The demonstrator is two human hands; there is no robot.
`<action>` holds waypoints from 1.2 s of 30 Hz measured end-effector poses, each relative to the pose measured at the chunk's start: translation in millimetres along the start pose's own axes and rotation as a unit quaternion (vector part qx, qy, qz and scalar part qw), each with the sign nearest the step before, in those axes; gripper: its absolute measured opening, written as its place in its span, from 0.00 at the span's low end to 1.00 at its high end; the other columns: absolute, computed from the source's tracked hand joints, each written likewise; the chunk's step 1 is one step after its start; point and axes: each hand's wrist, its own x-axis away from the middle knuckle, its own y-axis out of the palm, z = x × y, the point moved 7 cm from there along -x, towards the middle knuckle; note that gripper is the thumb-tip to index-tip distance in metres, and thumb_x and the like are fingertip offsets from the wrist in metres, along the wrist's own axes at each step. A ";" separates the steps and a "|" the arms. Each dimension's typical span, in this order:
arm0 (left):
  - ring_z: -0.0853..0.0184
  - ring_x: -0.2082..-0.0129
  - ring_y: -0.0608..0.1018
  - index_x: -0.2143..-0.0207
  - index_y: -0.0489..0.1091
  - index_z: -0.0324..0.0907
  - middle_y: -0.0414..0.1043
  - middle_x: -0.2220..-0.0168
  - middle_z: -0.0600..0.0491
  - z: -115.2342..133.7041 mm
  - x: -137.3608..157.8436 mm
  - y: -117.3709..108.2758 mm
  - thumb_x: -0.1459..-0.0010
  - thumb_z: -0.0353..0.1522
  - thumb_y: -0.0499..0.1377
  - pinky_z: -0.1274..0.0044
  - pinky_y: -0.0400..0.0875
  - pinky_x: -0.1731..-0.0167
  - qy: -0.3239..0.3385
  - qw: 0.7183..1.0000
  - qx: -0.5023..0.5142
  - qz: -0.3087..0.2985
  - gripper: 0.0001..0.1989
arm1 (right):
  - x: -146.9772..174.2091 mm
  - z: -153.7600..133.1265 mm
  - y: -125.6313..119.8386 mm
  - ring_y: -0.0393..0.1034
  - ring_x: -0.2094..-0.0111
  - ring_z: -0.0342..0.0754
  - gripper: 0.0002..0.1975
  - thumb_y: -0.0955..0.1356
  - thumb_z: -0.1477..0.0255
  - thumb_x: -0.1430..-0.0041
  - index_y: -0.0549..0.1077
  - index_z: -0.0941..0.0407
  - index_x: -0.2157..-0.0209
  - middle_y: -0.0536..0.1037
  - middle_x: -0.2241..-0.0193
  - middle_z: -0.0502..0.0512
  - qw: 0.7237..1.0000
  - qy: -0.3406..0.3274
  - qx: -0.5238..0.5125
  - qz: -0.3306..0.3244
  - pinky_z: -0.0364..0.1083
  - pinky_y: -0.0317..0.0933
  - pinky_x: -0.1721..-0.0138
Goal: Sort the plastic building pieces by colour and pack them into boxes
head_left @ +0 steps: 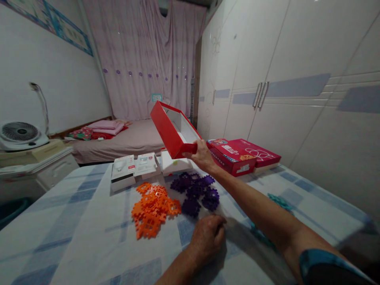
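Observation:
My right hand (202,155) grips the near edge of a red box lid or tray (168,132) with a white inside. It is held up and tilted over the far side of the table. My left hand (208,234) rests on the tablecloth, its fingers curled into a fist with nothing showing in them. A pile of dark purple interlocking plastic pieces (194,190) lies just beyond that fist. Left of it is a heap of orange interlocking pieces (154,208). Teal pieces (280,202) lie to the right, partly hidden behind my right forearm.
Small white boxes (123,170) and a white open box (175,164) stand along the table's far edge. Two red boxes, one printed (233,156) and one plain-patterned (258,152), sit at right. Beyond are a bed (133,136), a fan (22,134) and wardrobe doors (267,130).

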 end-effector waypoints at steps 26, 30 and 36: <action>0.63 0.62 0.78 0.60 0.74 0.42 0.78 0.62 0.50 -1.1 -0.4 -5.7 0.41 0.35 0.52 0.75 0.68 0.59 -0.012 1.000 -0.005 -0.008 0.14 | 268.3 208.2 -371.5 0.64 0.67 0.54 0.35 0.58 0.33 0.57 0.62 0.52 0.72 0.67 0.69 0.58 0.924 0.170 0.341 -0.031 0.53 0.62 0.62; 0.63 0.62 0.78 0.59 0.74 0.42 0.78 0.62 0.50 1.1 0.0 -6.9 0.40 0.35 0.51 0.75 0.68 0.59 -0.013 1.000 -0.004 -0.008 0.14 | 268.3 219.5 -365.4 0.64 0.67 0.54 0.30 0.60 0.36 0.54 0.62 0.51 0.73 0.67 0.69 0.59 0.934 0.136 0.327 -0.037 0.54 0.62 0.62; 0.63 0.63 0.78 0.60 0.74 0.43 0.78 0.62 0.51 -0.2 0.1 -7.2 0.41 0.34 0.52 0.75 0.69 0.59 -0.006 1.000 0.003 0.002 0.13 | 257.6 226.6 -357.7 0.65 0.71 0.52 0.25 0.66 0.41 0.54 0.64 0.49 0.74 0.68 0.71 0.58 0.944 0.120 0.302 -0.051 0.53 0.61 0.66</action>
